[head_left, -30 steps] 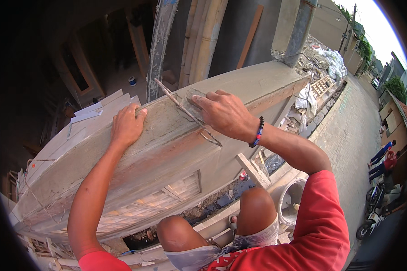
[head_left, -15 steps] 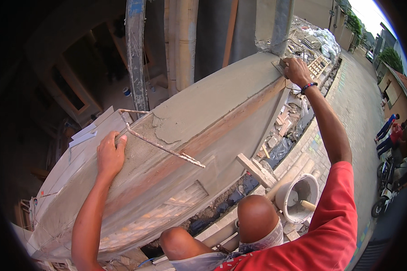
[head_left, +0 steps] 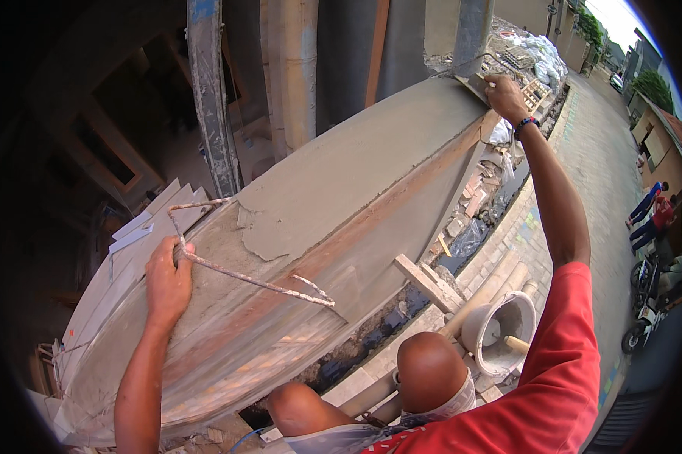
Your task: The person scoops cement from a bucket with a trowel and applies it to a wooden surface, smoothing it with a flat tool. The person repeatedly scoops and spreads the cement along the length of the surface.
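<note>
The top of a wall (head_left: 227,234) runs diagonally away from me, its far half coated in smooth wet grey mortar (head_left: 371,155). My right hand (head_left: 507,98), wearing a beaded bracelet, is closed round a trowel (head_left: 471,88). The blade lies on the mortar at the far end, beside a metal post (head_left: 473,38). Nearer to me, my left hand (head_left: 168,281) grips the far edge of the wall top, fingers curled over it. A bent, mortar-spattered steel bar (head_left: 254,281) sticks out beside that hand, crossing the bare rough part. The mortar's near edge is ragged.
Below my right arm a mortar bucket (head_left: 498,333) with a handle inside stands by bamboo poles (head_left: 481,295) and a wooden beam (head_left: 428,284). A wet ditch (head_left: 371,348) and rubble run along the wall. People (head_left: 650,216) and a motorcycle (head_left: 642,303) are across the paved lane.
The view has shifted slightly. My right hand still holds the trowel at the far end, its blade now showing more. My left hand stays on the wall edge, now nearer the steel bar in view.
</note>
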### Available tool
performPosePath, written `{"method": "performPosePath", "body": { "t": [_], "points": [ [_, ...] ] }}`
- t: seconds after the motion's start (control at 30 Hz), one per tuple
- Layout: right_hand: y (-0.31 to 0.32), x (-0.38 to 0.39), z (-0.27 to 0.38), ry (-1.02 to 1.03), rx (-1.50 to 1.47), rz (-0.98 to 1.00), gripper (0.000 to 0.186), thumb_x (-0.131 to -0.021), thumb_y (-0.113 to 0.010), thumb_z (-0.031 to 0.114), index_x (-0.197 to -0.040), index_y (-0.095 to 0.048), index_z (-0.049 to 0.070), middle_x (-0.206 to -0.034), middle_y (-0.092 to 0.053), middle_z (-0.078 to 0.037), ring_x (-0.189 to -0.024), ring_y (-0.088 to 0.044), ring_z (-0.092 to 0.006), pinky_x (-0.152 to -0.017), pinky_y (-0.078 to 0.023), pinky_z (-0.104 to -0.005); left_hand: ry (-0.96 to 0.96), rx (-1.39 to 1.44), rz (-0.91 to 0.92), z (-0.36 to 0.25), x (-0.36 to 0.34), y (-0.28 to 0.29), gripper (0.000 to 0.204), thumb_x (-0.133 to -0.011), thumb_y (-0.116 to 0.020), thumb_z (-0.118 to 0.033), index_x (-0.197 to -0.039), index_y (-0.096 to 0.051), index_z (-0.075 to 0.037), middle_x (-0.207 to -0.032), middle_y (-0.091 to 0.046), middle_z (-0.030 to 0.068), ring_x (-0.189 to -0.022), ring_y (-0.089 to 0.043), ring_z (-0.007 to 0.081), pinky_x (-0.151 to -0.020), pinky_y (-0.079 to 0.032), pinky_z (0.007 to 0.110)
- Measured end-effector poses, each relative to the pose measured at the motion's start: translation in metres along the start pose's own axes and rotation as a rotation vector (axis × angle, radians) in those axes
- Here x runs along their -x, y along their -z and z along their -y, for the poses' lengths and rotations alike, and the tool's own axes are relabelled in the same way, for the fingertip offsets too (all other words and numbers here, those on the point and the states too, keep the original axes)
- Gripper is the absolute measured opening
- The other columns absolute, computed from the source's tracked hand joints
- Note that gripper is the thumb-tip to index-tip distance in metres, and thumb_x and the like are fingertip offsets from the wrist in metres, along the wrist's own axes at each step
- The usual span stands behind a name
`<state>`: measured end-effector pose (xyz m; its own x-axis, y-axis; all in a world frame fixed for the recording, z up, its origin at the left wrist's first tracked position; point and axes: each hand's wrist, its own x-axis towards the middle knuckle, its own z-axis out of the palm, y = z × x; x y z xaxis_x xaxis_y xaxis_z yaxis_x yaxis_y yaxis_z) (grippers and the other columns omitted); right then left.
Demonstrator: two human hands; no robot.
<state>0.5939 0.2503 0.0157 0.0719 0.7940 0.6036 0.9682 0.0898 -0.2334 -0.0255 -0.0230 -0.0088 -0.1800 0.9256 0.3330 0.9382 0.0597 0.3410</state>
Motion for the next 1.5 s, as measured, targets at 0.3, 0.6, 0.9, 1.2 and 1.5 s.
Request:
{"method": "performPosePath", "body": {
  "t": [0.3, 0.6, 0.9, 1.2, 1.5],
  "points": [
    [0.037, 0.093, 0.144, 0.239, -0.266, 0.202, 0.034, -0.087, -0.056, 0.004, -0.119, -0.066, -0.003, -0.108, -0.068, -0.027, -0.102, -0.066, -0.041, -0.093, -0.049, -0.0434, 0.02, 0.012, 0.004, -0.008, -0.003, -0.005, 0.032, -0.098, -0.058, -0.031, -0.103, -0.057, 0.0, -0.093, -0.063, 0.0228, -0.091, -0.059, 0.0421, -0.084, -0.042, 0.048],
    [0.063, 0.106, 0.209, 0.427, -0.599, 0.189, 0.034, -0.087, -0.057, 0.008, -0.118, -0.066, -0.004, -0.101, -0.07, -0.024, -0.091, -0.068, -0.0379, -0.086, -0.052, -0.0409, 0.052, -0.055, 0.029, -0.004, 0.003, 0.017, 0.035, -0.098, -0.056, -0.033, -0.113, -0.06, -0.001, -0.109, -0.065, 0.022, -0.106, -0.059, 0.0377, -0.094, -0.042, 0.046],
    [-0.005, 0.032, 0.144, 0.174, -0.303, 0.151, 0.036, -0.085, -0.06, 0.013, -0.118, -0.068, 0.0, -0.102, -0.07, -0.026, -0.097, -0.068, -0.0391, -0.089, -0.051, -0.0427, 0.055, -0.056, 0.042, -0.014, 0.002, 0.009, 0.043, -0.098, -0.055, -0.038, -0.115, -0.062, 0.0, -0.111, -0.066, 0.0207, -0.109, -0.06, 0.0361, -0.098, -0.042, 0.047],
    [0.034, 0.165, 0.341, 0.646, -0.704, 0.421, 0.035, -0.088, -0.059, 0.008, -0.12, -0.064, -0.004, -0.106, -0.067, -0.028, -0.092, -0.067, -0.044, -0.085, -0.051, -0.044, 0.037, -0.038, 0.03, -0.006, 0.003, 0.006, 0.042, -0.099, -0.052, -0.039, -0.109, -0.063, 0.001, -0.106, -0.067, 0.0222, -0.104, -0.061, 0.0388, -0.095, -0.042, 0.046],
    [0.051, 0.127, 0.316, 0.308, -0.974, 0.64, 0.03, -0.098, -0.059, 0.01, -0.124, -0.064, -0.003, -0.086, -0.063, 0.001, -0.07, -0.054, -0.0054, -0.062, -0.045, -0.022, 0.07, -0.004, 0.065, -0.013, 0.006, 0.012, 0.048, -0.098, -0.053, -0.042, -0.116, -0.063, 0.001, -0.106, -0.068, 0.0221, -0.104, -0.062, 0.0368, -0.097, -0.043, 0.046]
  ]
}}
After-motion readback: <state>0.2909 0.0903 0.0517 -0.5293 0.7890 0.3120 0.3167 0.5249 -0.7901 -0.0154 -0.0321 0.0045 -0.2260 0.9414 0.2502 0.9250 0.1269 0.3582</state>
